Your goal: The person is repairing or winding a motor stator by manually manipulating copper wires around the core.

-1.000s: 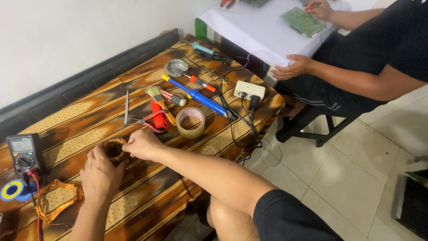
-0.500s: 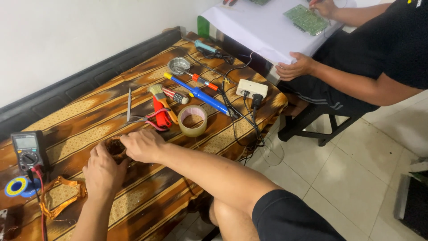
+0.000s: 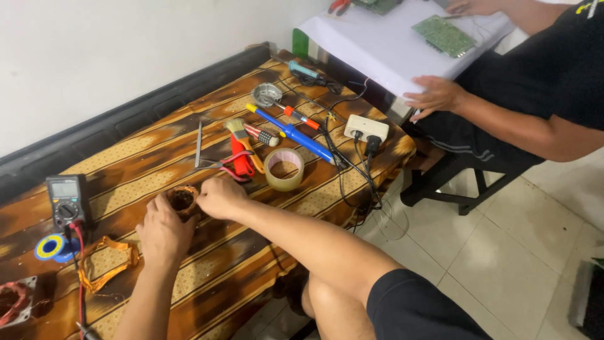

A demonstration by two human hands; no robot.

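The table (image 3: 157, 151) has a brown and gold striped cloth with a wavy pattern, and lots of stuff sits on it. At the left edge of the frame is a small dark meter (image 3: 66, 198) with a screen and a round dial, and red and black wires run down from it. Just below it lies a blue and yellow spool (image 3: 50, 247), and next to that a loop of orange-brown tape (image 3: 110, 261). In the middle of the frame I see a clear, shiny roll of tape (image 3: 284, 169), red-handled pliers (image 3: 239, 160), a little brush (image 3: 238, 129) and thin metal tweezers (image 3: 199, 143). A long blue soldering iron (image 3: 296, 133) lies slanted above the roll, and a white power strip (image 3: 366, 128) with black cords sits near the table's right corner. In the upper right, another person's hand (image 3: 434, 94) rests on the edge of a white board, near a green circuit board (image 3: 443, 34).

Nothing blocks my view much — only my own fingers do.

The small round coil (image 3: 182, 200) sits left of the middle, on the cloth. It looks like a ring of thin copper wire, dark in the center. My left hand (image 3: 165, 232) is curled around its near side and my right hand (image 3: 220, 196) pinches its right side — both gripping it, so the coil is squeezed between my two hands.
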